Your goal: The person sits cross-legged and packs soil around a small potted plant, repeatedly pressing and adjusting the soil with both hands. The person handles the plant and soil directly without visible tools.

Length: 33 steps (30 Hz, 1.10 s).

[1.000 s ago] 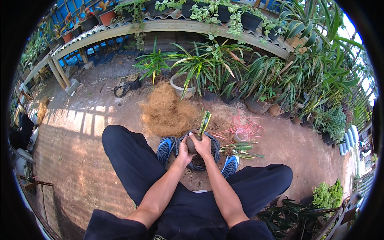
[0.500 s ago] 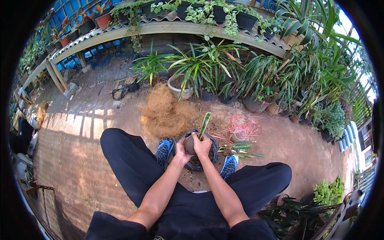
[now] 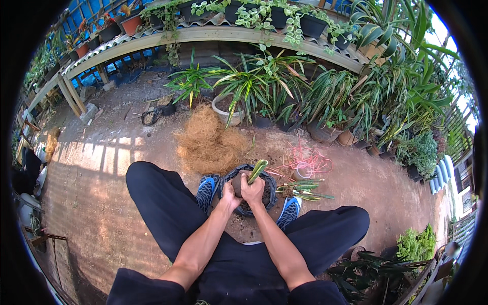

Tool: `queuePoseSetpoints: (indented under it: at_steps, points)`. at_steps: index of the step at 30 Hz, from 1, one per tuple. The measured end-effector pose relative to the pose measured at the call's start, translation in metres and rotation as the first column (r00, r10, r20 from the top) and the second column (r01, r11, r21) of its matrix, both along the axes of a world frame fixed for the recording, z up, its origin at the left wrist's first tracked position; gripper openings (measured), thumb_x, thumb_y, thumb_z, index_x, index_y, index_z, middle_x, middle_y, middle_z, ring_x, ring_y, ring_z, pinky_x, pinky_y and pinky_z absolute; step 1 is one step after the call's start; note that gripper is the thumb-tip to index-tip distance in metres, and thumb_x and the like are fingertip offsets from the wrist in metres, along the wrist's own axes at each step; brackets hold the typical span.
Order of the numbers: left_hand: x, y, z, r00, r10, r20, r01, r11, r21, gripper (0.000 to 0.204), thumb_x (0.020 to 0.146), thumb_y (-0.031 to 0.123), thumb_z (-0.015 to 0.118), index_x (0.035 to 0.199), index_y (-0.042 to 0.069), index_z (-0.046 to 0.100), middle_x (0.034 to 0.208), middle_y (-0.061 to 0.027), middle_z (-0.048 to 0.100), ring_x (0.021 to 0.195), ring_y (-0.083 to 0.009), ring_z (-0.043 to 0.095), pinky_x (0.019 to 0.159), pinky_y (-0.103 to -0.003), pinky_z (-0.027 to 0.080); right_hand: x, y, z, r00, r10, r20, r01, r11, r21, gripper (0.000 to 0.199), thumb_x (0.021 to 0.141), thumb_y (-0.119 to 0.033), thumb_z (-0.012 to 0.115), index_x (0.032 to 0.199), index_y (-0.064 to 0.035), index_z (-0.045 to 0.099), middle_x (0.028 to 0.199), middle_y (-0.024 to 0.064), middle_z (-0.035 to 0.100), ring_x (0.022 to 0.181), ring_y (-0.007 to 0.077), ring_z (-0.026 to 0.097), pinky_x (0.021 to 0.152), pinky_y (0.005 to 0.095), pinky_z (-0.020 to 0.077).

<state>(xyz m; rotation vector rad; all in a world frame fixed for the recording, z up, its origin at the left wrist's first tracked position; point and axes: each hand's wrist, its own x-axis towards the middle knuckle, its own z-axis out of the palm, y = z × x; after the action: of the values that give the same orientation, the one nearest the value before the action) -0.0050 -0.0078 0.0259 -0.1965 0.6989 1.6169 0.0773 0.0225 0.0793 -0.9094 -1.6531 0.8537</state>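
Observation:
My left hand (image 3: 231, 192) and my right hand (image 3: 253, 191) are pressed together around a small plant (image 3: 257, 171) with stiff green and yellow leaves and a dark clump of roots and soil at its base. They hold it just above a black bag pot (image 3: 268, 192) filled with soil, which stands between my blue shoes (image 3: 207, 189). The plant's leaves stick up and to the right from between my fingers.
A pile of brown coconut fibre (image 3: 209, 145) lies just beyond the pot. More cut plants (image 3: 301, 188) and a tangle of pink string (image 3: 304, 160) lie to the right. Potted plants (image 3: 244, 89) line a long bench (image 3: 203, 33) at the back.
The hands and plant stay at the pot; the view has shifted slightly, and the plant's leaves lean a little more to the right.

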Motion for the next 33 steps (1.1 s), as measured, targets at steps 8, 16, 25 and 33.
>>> queuePoseSetpoints:
  at_steps: [8,16,25,33]
  points:
    - [0.006,-0.007,0.024,0.994,0.103,0.048,-0.104,0.994,0.027,0.046,0.100,0.041,0.028,0.122,0.015,0.059,0.122,-0.0037,0.064,0.112,-0.0264,0.062,0.093,-0.050,0.049,-0.013,0.004,0.022,0.957,-0.227,0.183,0.288,0.832,-0.475,0.039,0.086,-0.038,0.069,0.093,0.0007,0.073,0.085,0.0206,0.071,0.086,0.0349,0.070,0.081,0.0395,0.0517]
    - [0.003,-0.005,0.008,0.998,0.055,0.040,-0.056,0.998,0.031,0.038,0.099,0.030,0.034,0.115,0.007,0.060,0.110,-0.0127,0.066,0.098,-0.0286,0.068,0.087,-0.049,0.055,0.000,0.008,0.010,0.990,0.128,0.058,-0.123,0.990,-0.073,0.026,0.082,-0.021,0.072,0.095,0.0010,0.073,0.095,0.0202,0.071,0.092,0.0332,0.070,0.084,0.0386,0.0530]
    - [0.004,-0.005,0.018,0.999,0.031,-0.026,-0.031,1.000,0.003,0.038,0.099,0.029,0.032,0.118,0.011,0.060,0.117,-0.0103,0.065,0.103,-0.0272,0.067,0.088,-0.048,0.055,-0.007,0.009,0.019,0.984,-0.120,0.135,0.165,0.904,-0.395,0.027,0.081,-0.025,0.071,0.092,0.0000,0.073,0.091,0.0195,0.072,0.087,0.0311,0.071,0.081,0.0376,0.0528]
    - [0.000,-0.007,0.022,1.000,0.018,-0.006,-0.018,0.998,-0.057,0.039,0.100,0.038,0.032,0.119,0.014,0.057,0.115,-0.0087,0.065,0.107,-0.0263,0.064,0.092,-0.051,0.051,-0.001,0.010,0.023,0.971,0.121,0.207,-0.088,0.983,-0.164,0.030,0.082,-0.027,0.073,0.094,0.0004,0.074,0.097,0.0190,0.072,0.092,0.0286,0.070,0.085,0.0383,0.0523]
